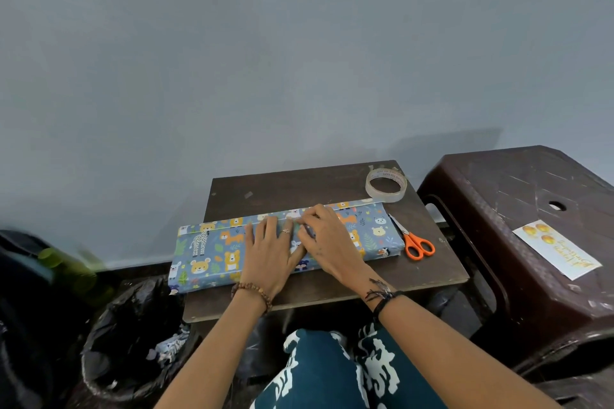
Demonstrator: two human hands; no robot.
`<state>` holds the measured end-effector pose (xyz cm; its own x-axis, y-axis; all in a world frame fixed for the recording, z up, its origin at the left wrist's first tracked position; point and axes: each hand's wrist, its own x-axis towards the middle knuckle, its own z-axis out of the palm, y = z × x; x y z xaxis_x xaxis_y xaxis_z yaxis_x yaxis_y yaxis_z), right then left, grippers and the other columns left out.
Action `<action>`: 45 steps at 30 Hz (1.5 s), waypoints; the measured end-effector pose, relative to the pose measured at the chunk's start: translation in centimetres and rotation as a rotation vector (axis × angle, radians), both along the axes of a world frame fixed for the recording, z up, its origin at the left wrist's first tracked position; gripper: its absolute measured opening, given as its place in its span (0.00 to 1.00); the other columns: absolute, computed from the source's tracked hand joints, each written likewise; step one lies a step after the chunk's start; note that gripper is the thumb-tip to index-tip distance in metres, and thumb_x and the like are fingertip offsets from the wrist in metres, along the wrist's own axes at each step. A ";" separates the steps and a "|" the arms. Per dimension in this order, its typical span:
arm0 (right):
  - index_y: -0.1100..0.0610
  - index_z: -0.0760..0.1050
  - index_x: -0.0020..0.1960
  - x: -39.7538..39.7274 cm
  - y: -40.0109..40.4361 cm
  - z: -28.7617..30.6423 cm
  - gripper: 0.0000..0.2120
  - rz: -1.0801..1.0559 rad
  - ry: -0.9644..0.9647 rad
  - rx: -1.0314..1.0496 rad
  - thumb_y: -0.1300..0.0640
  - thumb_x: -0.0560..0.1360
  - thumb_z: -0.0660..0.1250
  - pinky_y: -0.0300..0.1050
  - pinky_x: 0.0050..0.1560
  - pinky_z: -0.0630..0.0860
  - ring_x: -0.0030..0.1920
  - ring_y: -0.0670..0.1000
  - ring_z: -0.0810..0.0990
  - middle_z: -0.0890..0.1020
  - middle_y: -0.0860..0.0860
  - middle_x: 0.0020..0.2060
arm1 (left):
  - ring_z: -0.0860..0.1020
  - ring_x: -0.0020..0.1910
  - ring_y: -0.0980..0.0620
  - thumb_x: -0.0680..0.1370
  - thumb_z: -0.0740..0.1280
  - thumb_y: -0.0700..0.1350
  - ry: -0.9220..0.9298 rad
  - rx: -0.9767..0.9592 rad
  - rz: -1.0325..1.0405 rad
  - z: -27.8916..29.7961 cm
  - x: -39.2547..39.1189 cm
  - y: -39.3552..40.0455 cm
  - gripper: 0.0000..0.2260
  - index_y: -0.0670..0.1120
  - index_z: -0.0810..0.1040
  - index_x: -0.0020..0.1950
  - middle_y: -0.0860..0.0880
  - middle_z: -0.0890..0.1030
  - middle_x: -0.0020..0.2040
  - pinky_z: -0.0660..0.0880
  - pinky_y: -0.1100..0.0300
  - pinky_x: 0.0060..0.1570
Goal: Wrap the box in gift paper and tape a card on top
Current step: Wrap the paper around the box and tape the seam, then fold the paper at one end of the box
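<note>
Box point(212, 252) lies lengthwise across my small table point(332, 183), wrapped in blue animal-print paper point(375, 226); paper seam runs along the top, nr the far edge. My left hand point(270, 249) lies flat on the box top, fingers straight and spread, pressing the paper down, holding nothing. My right hand point(327, 239) is just beside it, touching it, fingers bent down onto the seam w/ tips pressing there; can't tell if anything's pinched under them. Tape roll point(386, 184) sits at the table's far right corner, just past the box. Orange-handled scissors point(415, 242) lie on the table by the box's right end. Card point(556, 249) rests on the brown stool point(498, 209) to the right, well apart from the box. Bin point(129, 335) w/ black liner stands lower left, paper scraps inside.
</note>
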<state>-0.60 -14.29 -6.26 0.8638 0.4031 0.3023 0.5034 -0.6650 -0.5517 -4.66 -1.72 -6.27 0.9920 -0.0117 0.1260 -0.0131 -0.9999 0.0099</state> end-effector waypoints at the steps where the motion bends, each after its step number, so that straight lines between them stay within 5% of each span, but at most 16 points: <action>1: 0.62 0.76 0.52 -0.1 -0.3 0.3 0.10 0.013 0.021 0.011 0.57 0.78 0.59 0.35 0.49 0.64 0.50 0.49 0.72 0.76 0.54 0.50 | 0.80 0.46 0.42 0.75 0.49 0.59 0.024 -0.022 -0.006 0.0 0.0 0.0 0.27 0.43 0.81 0.53 0.42 0.79 0.48 0.77 0.43 0.50; 4: 0.60 0.73 0.48 -0.6 -1.5 1.2 0.06 0.055 0.089 -0.006 0.58 0.78 0.60 0.37 0.46 0.65 0.49 0.50 0.72 0.75 0.52 0.49 | 0.80 0.48 0.41 0.77 0.48 0.60 0.075 -0.035 -0.011 0.3 -0.2 0.1 0.27 0.45 0.81 0.51 0.41 0.78 0.51 0.75 0.39 0.51; 6: 0.58 0.74 0.52 -0.8 -2.7 1.9 0.08 0.016 0.115 -0.038 0.56 0.78 0.60 0.38 0.47 0.67 0.51 0.48 0.73 0.74 0.50 0.52 | 0.80 0.48 0.42 0.76 0.58 0.58 0.012 -0.009 -0.044 0.5 0.0 0.0 0.19 0.45 0.80 0.49 0.41 0.78 0.52 0.75 0.37 0.50; 8: 0.56 0.74 0.56 -1.0 -4.2 2.5 0.10 -0.129 0.110 -0.075 0.54 0.78 0.60 0.36 0.46 0.66 0.52 0.46 0.73 0.72 0.48 0.53 | 0.77 0.57 0.44 0.77 0.62 0.56 -0.013 -0.020 -0.098 1.1 0.5 -0.3 0.15 0.46 0.78 0.53 0.44 0.74 0.59 0.66 0.36 0.62; 10: 0.56 0.74 0.53 -1.5 -5.8 3.0 0.09 -0.354 0.102 -0.055 0.52 0.78 0.60 0.37 0.43 0.65 0.48 0.46 0.74 0.73 0.48 0.49 | 0.70 0.65 0.51 0.79 0.56 0.57 0.006 0.000 -0.152 1.7 1.4 -0.2 0.17 0.48 0.75 0.57 0.49 0.70 0.63 0.54 0.44 0.71; 14: 0.58 0.70 0.46 -2.0 -8.1 2.1 0.13 -0.588 0.255 -0.120 0.48 0.78 0.58 0.43 0.39 0.68 0.44 0.54 0.79 0.78 0.53 0.41 | 0.68 0.66 0.52 0.79 0.56 0.57 -0.018 -0.184 -0.246 3.5 3.8 -0.9 0.19 0.46 0.71 0.62 0.50 0.71 0.63 0.54 0.53 0.72; 16: 0.59 0.68 0.49 -2.0 -8.3 0.8 0.14 -0.580 0.322 -0.146 0.47 0.78 0.57 0.44 0.39 0.68 0.47 0.57 0.80 0.77 0.54 0.43 | 0.60 0.73 0.50 0.77 0.58 0.61 0.107 -0.212 -0.235 3.9 5.2 -1.4 0.28 0.45 0.65 0.71 0.48 0.66 0.70 0.52 0.52 0.73; 21: 0.58 0.65 0.53 -1.7 -7.5 0.2 0.13 -0.582 0.410 0.216 0.51 0.76 0.62 0.48 0.41 0.71 0.47 0.58 0.78 0.78 0.57 0.46 | 0.55 0.75 0.48 0.72 0.58 0.68 0.457 -0.075 -0.203 3.8 7.3 -2.5 0.41 0.47 0.50 0.77 0.47 0.55 0.76 0.49 0.45 0.72; 27: 0.50 0.57 0.62 -1.1 -5.8 -0.2 0.27 -0.624 0.525 0.650 0.55 0.72 0.71 0.57 0.51 0.78 0.53 0.56 0.78 0.76 0.54 0.52 | 0.56 0.75 0.47 0.74 0.57 0.66 0.407 -0.166 -0.122 2.6 7.0 -1.0 0.39 0.50 0.47 0.77 0.48 0.53 0.77 0.56 0.48 0.72; 36: 0.49 0.56 0.67 -0.7 -4.1 -1.0 0.34 -0.691 0.553 0.801 0.59 0.70 0.73 0.56 0.54 0.78 0.58 0.56 0.77 0.75 0.56 0.61 | 0.63 0.72 0.46 0.73 0.56 0.69 0.312 -0.150 -0.068 1.7 6.4 -0.9 0.36 0.56 0.50 0.76 0.50 0.59 0.75 0.64 0.46 0.68; 42: 0.52 0.56 0.69 -0.3 -4.3 -1.0 0.35 -0.672 0.722 1.088 0.63 0.70 0.72 0.53 0.56 0.77 0.55 0.52 0.75 0.74 0.55 0.64 | 0.67 0.69 0.48 0.76 0.57 0.64 0.381 -0.698 0.052 2.3 7.5 0.6 0.24 0.52 0.72 0.66 0.52 0.68 0.72 0.61 0.54 0.68; 45: 0.52 0.57 0.68 -0.3 -3.3 -1.3 0.34 -0.673 0.754 1.106 0.65 0.70 0.72 0.53 0.52 0.78 0.55 0.51 0.74 0.72 0.53 0.66 | 0.63 0.71 0.44 0.82 0.54 0.51 0.347 -0.694 0.156 2.0 8.3 0.6 0.21 0.47 0.62 0.74 0.46 0.64 0.73 0.59 0.53 0.69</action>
<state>-0.87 -17.64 -7.56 0.8776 -0.2509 -0.4085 -0.3434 0.2656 -0.9009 3.65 -1.09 -4.30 0.9597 0.0983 -0.2634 0.2447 -0.7535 0.6102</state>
